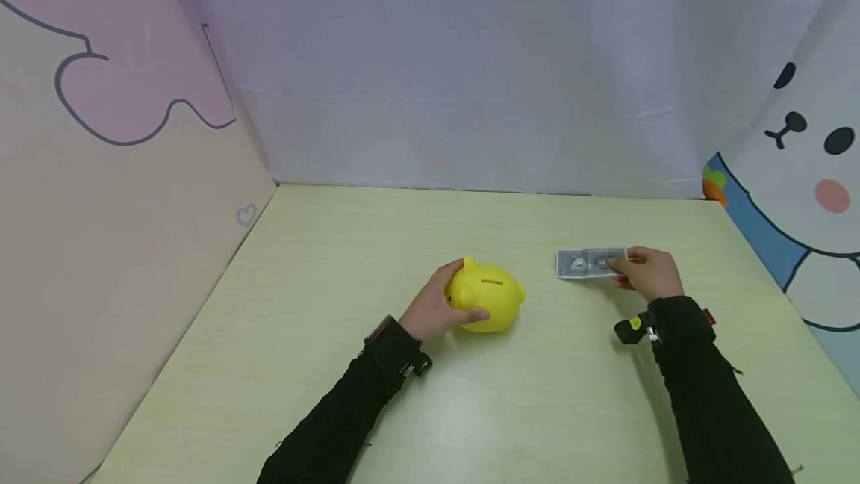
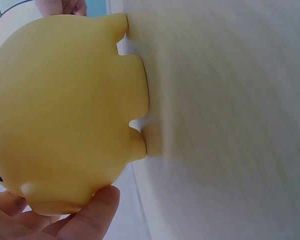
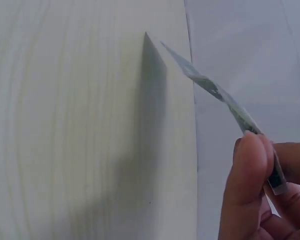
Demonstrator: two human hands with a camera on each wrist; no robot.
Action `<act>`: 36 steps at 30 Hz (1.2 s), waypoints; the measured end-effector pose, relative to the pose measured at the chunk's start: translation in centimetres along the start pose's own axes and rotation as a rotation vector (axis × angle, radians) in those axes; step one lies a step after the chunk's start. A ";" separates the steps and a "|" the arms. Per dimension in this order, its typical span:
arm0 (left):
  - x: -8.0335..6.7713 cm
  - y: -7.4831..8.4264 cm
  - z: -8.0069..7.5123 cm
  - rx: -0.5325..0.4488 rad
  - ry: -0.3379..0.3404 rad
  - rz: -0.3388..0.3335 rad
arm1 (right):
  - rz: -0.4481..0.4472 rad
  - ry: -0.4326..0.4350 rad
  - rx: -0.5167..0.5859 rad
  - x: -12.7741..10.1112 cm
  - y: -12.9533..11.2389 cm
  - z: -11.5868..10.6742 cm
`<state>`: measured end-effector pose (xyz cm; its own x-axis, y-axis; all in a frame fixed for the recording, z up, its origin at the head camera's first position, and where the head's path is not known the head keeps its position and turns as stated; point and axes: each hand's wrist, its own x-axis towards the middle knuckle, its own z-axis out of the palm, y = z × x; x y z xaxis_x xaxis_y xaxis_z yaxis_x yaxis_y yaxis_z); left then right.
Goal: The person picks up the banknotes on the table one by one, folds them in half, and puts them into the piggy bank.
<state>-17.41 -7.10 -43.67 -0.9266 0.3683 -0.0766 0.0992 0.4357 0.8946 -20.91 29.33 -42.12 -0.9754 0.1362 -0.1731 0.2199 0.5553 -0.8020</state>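
Left hand (image 1: pixel 435 312) cupped the pig (image 1: pixel 487 296) mid-table, right hand (image 1: pixel 646 272) pinched the note (image 1: pixel 583 263) lifted just right of it; I judged insertion next, needing edge aligned to the slot (image 1: pixel 493 281).

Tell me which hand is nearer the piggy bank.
Left. The left hand has its grip around the yellow piggy bank on the table. The right hand is off to the side, pinching a banknote.
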 end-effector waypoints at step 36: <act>0.2 2.6 -1.4 -0.123 0.068 0.082 | -0.313 -0.006 0.156 -5.5 -8.2 3.5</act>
<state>-17.80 -7.03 -40.77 -0.9401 0.3400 0.0249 0.1339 0.3011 0.9442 -17.35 21.15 -36.57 -0.9954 -0.0260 0.0925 -0.0946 0.4374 -0.8943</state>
